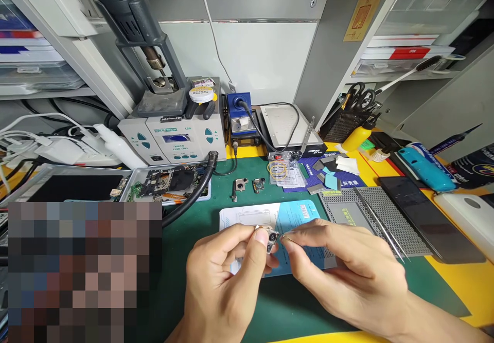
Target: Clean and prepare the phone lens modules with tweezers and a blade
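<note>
My left hand (219, 281) pinches a small phone camera module (271, 239) between thumb and fingers, just above a light blue card (287, 214) on the green mat (200, 230). My right hand (347, 271) is closed in a pinch, holding tweezers (382, 232) whose tips touch the module's right side while the long end sticks out to the right. Two more small camera modules (249, 184) lie on the mat behind the card.
A hot-air rework station (173, 137) and a blue soldering stand (239, 111) stand at the back. An opened phone (170, 181) lies on a tray at left. Metal stencils (370, 214), a dark phone (420, 209), a yellow bottle (357, 137) and a scissors holder (347, 119) sit at right.
</note>
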The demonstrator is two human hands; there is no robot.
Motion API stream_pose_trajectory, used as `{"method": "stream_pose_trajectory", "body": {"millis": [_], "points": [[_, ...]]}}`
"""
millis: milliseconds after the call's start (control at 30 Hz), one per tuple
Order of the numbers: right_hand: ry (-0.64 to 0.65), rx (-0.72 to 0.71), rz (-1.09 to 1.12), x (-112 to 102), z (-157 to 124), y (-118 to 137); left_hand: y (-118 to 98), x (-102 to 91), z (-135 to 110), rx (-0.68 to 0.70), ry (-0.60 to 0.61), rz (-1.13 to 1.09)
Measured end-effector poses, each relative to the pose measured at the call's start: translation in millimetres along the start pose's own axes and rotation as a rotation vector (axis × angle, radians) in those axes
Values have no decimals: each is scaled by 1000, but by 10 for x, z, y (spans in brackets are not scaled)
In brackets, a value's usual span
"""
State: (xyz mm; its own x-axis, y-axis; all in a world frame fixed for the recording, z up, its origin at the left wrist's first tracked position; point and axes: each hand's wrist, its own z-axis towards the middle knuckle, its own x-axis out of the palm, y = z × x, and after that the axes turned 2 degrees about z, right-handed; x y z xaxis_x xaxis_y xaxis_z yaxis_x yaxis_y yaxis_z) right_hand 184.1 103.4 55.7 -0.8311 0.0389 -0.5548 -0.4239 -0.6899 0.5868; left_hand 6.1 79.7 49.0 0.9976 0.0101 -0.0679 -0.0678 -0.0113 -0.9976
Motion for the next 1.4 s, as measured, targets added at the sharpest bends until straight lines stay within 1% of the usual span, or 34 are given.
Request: {"method": "stream_pose_trajectory", "body": {"millis": [167,300,367,500,600,700,833,1033,1133,1400], "points": [[7,-9,-38,2,-17,-7,-4,13,5,-8,14,0],[8,-29,-54,-13,7,8,-14,41,-9,16,42,10],[7,-17,-25,-19,19,15,-15,48,-16,18,39,1],[-24,47,69,-13,19,11,-8,43,-14,-34,37,-38],[-25,44,91,-4,18,3,0,34,-5,-48,40,-49],[1,34,58,-3,29,5,3,28,0,-48,51,-57],[3,23,18,-13,36,14,-4,27,-1,-56,56,-60],[8,-23,-71,-18,-34,-6,-10,39,-6,-40,36,-39],[9,-33,-58,-18,-50,-19,-4,37,-7,-28,23,-27],[41,1,-37,-13,-58,-35,1,38,4,-18,15,-24]]}}
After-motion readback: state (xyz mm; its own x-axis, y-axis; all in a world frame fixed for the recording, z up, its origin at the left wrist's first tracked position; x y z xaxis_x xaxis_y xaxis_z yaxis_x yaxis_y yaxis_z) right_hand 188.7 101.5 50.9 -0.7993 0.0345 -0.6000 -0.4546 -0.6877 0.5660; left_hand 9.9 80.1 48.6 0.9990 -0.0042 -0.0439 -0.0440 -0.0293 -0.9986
